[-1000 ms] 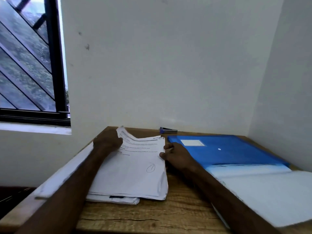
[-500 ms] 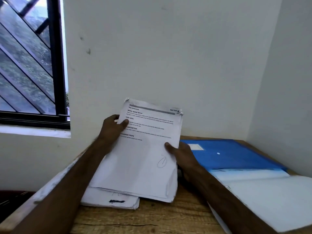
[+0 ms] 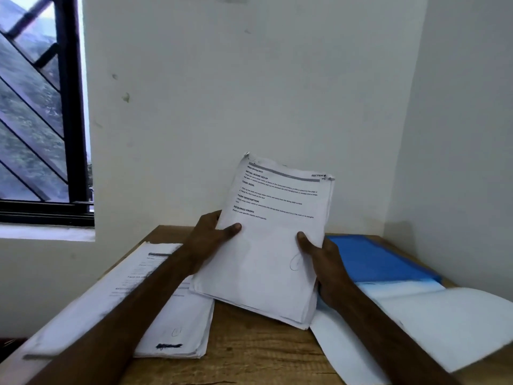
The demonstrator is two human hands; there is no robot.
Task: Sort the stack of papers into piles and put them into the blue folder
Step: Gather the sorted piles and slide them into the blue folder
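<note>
Both hands hold a thick sheaf (image 3: 266,262) of printed pages tilted up over a wooden desk (image 3: 249,357) in a white corner. Its far edge leans toward the wall, and I cannot tell whether its near edge touches the wood. The left hand (image 3: 211,236) grips the sheaf's left edge, thumb flat on the top page and fingers curled out of sight behind. The right hand (image 3: 326,263) grips the right edge the same way. A second pile (image 3: 180,326) lies flat at the near left, partly under the left forearm. The blue folder (image 3: 374,259) lies open at the right, its pale leaf (image 3: 444,323) spread toward the near edge.

From my seat the sheaf looks fairly light but floppy — loose sheets, dog-eared at the far corners and fanned at the near right corner. I judge they would slide on one another under a slack grip. The best hold seems to be the one shown, at mid-length on both long edges and pinched through the full thickness. The folder's leaf looks thin and slick, so the sheaf probably wants squaring before it goes in.
</note>
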